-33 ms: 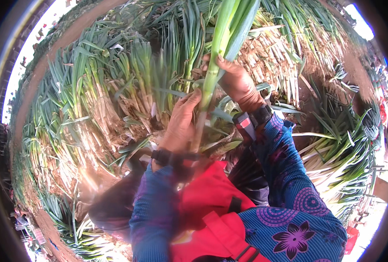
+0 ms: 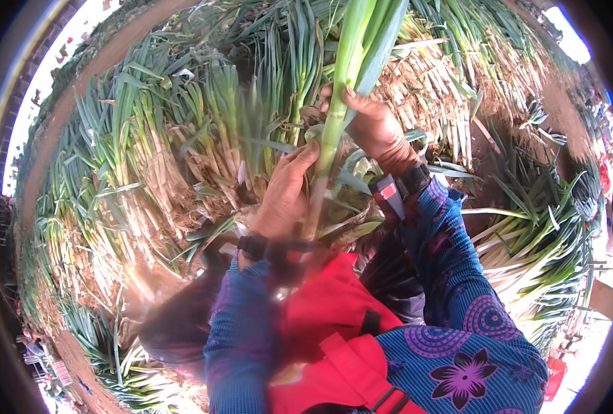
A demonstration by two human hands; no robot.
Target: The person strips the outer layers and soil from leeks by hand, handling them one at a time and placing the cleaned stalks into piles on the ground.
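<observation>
Toward nine o'clock, heaps of long green leeks with pale stalks and dry brown roots (image 2: 147, 172) lie piled on the ground. At the centre, the left hand (image 2: 285, 190) is wrapped about the lower part of a single long leek with a pale green stalk (image 2: 337, 110). Its long axis runs nearly upright, leaves pointing to twelve o'clock, root end toward six. Just right, the right hand (image 2: 372, 127) grips the same stalk higher up. At three o'clock, more green leek bundles (image 2: 534, 234) lie spread.
</observation>
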